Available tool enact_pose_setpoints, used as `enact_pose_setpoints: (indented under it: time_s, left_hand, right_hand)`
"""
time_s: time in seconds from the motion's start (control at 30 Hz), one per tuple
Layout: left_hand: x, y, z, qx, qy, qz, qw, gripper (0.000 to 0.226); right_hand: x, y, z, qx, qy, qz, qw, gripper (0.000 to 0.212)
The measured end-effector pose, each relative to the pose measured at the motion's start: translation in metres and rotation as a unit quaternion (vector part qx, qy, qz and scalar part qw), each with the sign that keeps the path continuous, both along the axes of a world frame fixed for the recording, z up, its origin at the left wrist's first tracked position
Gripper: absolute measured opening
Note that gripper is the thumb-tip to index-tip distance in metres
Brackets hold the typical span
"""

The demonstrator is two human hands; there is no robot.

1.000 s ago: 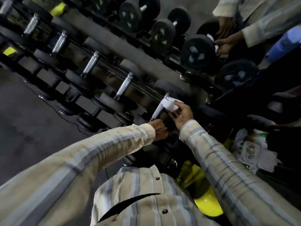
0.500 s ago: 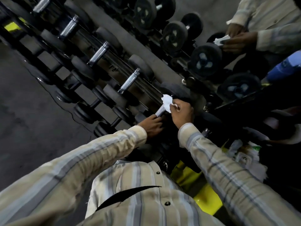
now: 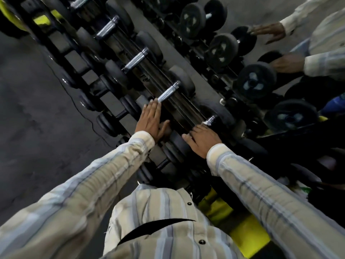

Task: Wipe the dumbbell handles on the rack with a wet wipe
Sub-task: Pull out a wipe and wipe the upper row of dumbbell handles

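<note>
A black rack (image 3: pixel 188 58) (tiered, on grey floor (image 3: pixel 37 109)) carries chrome-handled dumbbells (image 3: pixel 169 93).

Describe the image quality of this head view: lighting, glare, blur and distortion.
Head view: dim overall, floor and black weight plates nearly merging; bright glare on the chrome dumbbell handles; motion blur smears the left hand, the right hand and another person's hands at upper right; wide-angle distortion bows the rack and stretches the striped sleeves toward the corners.
</note>
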State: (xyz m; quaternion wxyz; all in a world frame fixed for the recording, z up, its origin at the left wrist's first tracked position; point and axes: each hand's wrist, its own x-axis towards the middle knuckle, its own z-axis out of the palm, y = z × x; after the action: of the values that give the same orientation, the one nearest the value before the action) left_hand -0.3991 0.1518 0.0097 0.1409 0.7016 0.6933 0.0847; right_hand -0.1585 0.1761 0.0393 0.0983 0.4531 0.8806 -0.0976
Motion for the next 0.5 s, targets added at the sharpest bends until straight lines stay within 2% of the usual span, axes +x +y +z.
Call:
enact_pose_setpoints:
  time_s: [0.13,0.27,0.37,0.43,0.5]
  left_hand:
    - [-0.015,0.025,-0.01,-0.007,0.001,0.041,0.999,0.076]
    - [-0.027,0.038,-0.023,-0.008,0.004,0.08,0.997,0.083]
    - [-0.027,0.039,-0.028,-0.007,0.007,0.073,0.997,0.086]
    - [-0.028,0.04,-0.027,-0.006,0.01,0.071,0.997,0.085]
    - [-0.028,0.04,-0.028,-0.002,0.014,0.068,0.998,0.081]
  right_hand:
    - [-0.007,-0.009,0.011,-0.092,-0.02,0.048,0.994,0.096]
    - [0.016,-0.001,0.017,-0.041,-0.044,0.081,0.995,0.101]
    - [0.016,0.019,0.019,-0.006,-0.129,0.036,0.991,0.108]
    - [0.0,0.027,0.024,-0.024,-0.159,-0.01,0.987,0.113]
    - [-0.019,0.028,0.029,-0.048,-0.176,-0.017,0.983,0.102]
